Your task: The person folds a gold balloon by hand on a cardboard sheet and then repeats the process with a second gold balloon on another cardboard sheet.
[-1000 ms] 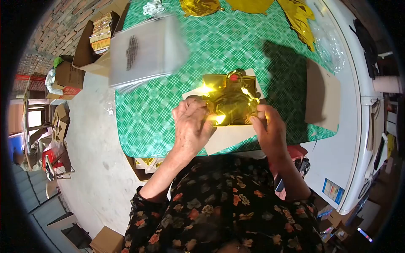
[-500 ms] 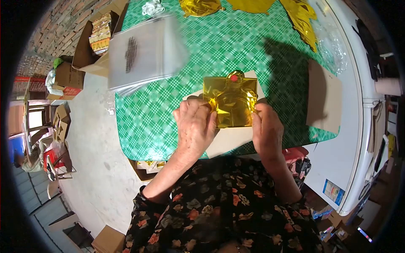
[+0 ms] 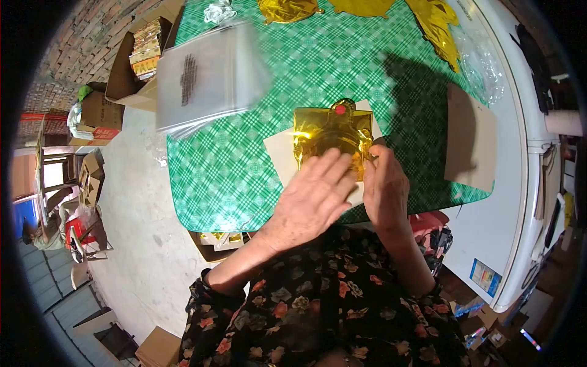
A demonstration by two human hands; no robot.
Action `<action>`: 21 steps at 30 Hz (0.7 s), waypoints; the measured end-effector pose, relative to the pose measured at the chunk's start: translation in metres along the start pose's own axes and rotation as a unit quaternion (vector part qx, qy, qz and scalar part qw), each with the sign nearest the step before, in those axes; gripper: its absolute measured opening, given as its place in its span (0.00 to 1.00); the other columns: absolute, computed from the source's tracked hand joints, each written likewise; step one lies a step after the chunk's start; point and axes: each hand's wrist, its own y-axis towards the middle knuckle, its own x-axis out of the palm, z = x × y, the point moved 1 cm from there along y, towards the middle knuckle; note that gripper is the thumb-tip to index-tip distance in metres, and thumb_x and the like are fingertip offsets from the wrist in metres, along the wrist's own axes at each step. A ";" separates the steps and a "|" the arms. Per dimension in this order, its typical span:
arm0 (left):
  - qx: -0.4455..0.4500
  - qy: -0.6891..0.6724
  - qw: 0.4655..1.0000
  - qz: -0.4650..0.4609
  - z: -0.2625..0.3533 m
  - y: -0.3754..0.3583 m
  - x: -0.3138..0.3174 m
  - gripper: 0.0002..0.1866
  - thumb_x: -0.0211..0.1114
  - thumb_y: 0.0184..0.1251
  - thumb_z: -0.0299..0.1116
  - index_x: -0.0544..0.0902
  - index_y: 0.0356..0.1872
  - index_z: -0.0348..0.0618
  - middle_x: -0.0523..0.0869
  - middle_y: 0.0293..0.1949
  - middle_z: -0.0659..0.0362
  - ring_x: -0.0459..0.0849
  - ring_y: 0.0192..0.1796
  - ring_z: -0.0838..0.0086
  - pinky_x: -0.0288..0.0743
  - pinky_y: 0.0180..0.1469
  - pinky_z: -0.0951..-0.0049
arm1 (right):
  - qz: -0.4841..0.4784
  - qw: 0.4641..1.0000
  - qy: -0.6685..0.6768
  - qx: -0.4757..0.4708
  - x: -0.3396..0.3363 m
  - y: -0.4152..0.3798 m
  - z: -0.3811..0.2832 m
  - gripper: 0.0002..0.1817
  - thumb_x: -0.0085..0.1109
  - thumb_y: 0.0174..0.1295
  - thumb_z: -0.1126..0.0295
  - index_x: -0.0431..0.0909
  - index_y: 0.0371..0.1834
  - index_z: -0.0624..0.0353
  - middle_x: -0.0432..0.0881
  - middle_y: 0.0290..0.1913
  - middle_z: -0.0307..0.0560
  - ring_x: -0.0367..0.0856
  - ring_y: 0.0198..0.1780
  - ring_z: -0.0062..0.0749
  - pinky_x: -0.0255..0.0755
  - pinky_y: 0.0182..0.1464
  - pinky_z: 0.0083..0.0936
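Note:
A folded gold foil balloon [image 3: 318, 125] lies on pale card [image 3: 279, 150], with a rounded tab and a red dot at its far edge. My left hand [image 3: 318, 192] is stretched out flat over the near part of the foil, hiding its lower left corner. At the right edge, my right hand [image 3: 386, 186] has thumb and fingers closed around the foil's side; the exact grip is partly hidden. Both hands are close together near the front of the green checked tablecloth [image 3: 214, 177].
A stack of clear plastic sleeves [image 3: 214, 79] lies at the left. More gold foil pieces [image 3: 290, 9] are along the far edge, beside white string [image 3: 219, 11]. Another card [image 3: 471, 137] rests at the right, near a white fridge [image 3: 495, 244]. An open carton [image 3: 143, 58] stands beyond the left edge.
My left hand has let go of the foil's left edge and moved right, flattening over its near part. My right hand stays at the right edge.

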 end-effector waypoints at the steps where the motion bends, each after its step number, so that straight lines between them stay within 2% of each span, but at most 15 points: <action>1: -0.004 0.001 0.998 -0.067 0.005 0.003 -0.002 0.40 0.73 0.74 0.52 0.74 0.81 0.43 0.73 0.82 0.46 0.65 0.87 0.48 0.56 0.88 0.43 | 0.004 1.000 0.001 -0.004 0.000 0.000 0.000 0.18 0.66 0.72 0.76 0.73 0.61 0.62 0.86 0.48 0.58 0.88 0.51 0.57 0.81 0.53 0.48; 4: -0.023 -0.002 0.993 -0.118 -0.004 0.007 0.002 0.45 0.67 0.76 0.62 0.69 0.86 0.47 0.66 0.87 0.47 0.59 0.90 0.50 0.49 0.90 0.41 | 0.013 1.000 0.004 -0.009 0.001 0.000 0.000 0.18 0.64 0.73 0.76 0.73 0.62 0.63 0.86 0.48 0.59 0.87 0.51 0.58 0.81 0.52 0.49; 7: -0.034 0.036 0.989 -0.136 -0.008 0.011 -0.002 0.44 0.63 0.77 0.66 0.70 0.86 0.53 0.60 0.89 0.47 0.55 0.91 0.50 0.47 0.90 0.40 | 0.008 1.000 0.006 -0.002 0.003 -0.001 0.002 0.17 0.63 0.73 0.77 0.73 0.62 0.64 0.86 0.48 0.60 0.87 0.51 0.59 0.81 0.53 0.50; 8: -0.030 0.055 0.989 -0.133 -0.008 0.011 -0.002 0.44 0.62 0.77 0.67 0.70 0.86 0.55 0.58 0.89 0.45 0.53 0.91 0.44 0.48 0.89 0.38 | 0.002 1.000 0.008 0.001 0.004 -0.001 0.003 0.17 0.63 0.73 0.77 0.73 0.62 0.64 0.86 0.48 0.60 0.87 0.52 0.60 0.81 0.53 0.50; 11: -0.058 0.015 0.995 -0.083 -0.018 0.010 0.000 0.45 0.65 0.75 0.65 0.70 0.86 0.53 0.57 0.89 0.41 0.53 0.90 0.37 0.51 0.88 0.36 | 0.002 1.000 0.011 0.000 0.003 0.000 0.002 0.17 0.62 0.74 0.76 0.74 0.62 0.64 0.86 0.49 0.61 0.87 0.52 0.60 0.80 0.54 0.51; 12: -0.069 0.021 0.995 -0.064 -0.023 0.010 -0.003 0.46 0.68 0.72 0.63 0.70 0.86 0.52 0.57 0.88 0.38 0.52 0.89 0.33 0.53 0.88 0.35 | 0.005 1.000 0.011 -0.002 0.003 0.000 0.002 0.16 0.62 0.74 0.76 0.74 0.63 0.64 0.86 0.49 0.61 0.87 0.52 0.61 0.80 0.54 0.52; 13: -0.085 0.031 0.995 -0.052 -0.024 0.012 -0.008 0.47 0.74 0.69 0.57 0.70 0.85 0.47 0.59 0.87 0.37 0.55 0.88 0.34 0.54 0.87 0.36 | 0.004 1.000 0.016 0.005 0.005 -0.001 0.003 0.16 0.62 0.75 0.76 0.74 0.63 0.64 0.86 0.49 0.61 0.87 0.52 0.61 0.80 0.54 0.52; 15: -0.114 0.005 0.993 -0.006 -0.028 0.011 -0.020 0.50 0.82 0.60 0.47 0.71 0.83 0.44 0.67 0.82 0.39 0.64 0.84 0.39 0.61 0.85 0.41 | 0.000 0.999 0.026 0.019 0.007 -0.003 0.006 0.16 0.62 0.75 0.75 0.75 0.63 0.63 0.86 0.49 0.61 0.87 0.52 0.61 0.80 0.54 0.52; 18: -0.177 -0.032 0.983 0.030 -0.036 -0.009 -0.027 0.49 0.83 0.60 0.43 0.71 0.82 0.38 0.74 0.78 0.40 0.71 0.78 0.42 0.67 0.80 0.45 | -0.018 0.999 0.011 0.036 0.007 -0.005 0.007 0.16 0.63 0.76 0.75 0.76 0.64 0.62 0.86 0.49 0.62 0.87 0.52 0.61 0.80 0.53 0.52; 21: -0.187 -0.029 0.981 0.038 -0.039 -0.022 -0.027 0.47 0.80 0.69 0.48 0.69 0.82 0.37 0.77 0.77 0.41 0.75 0.76 0.43 0.67 0.77 0.43 | 0.000 1.000 0.006 0.029 0.008 -0.006 0.007 0.16 0.63 0.75 0.74 0.76 0.64 0.61 0.86 0.49 0.61 0.87 0.51 0.61 0.80 0.53 0.52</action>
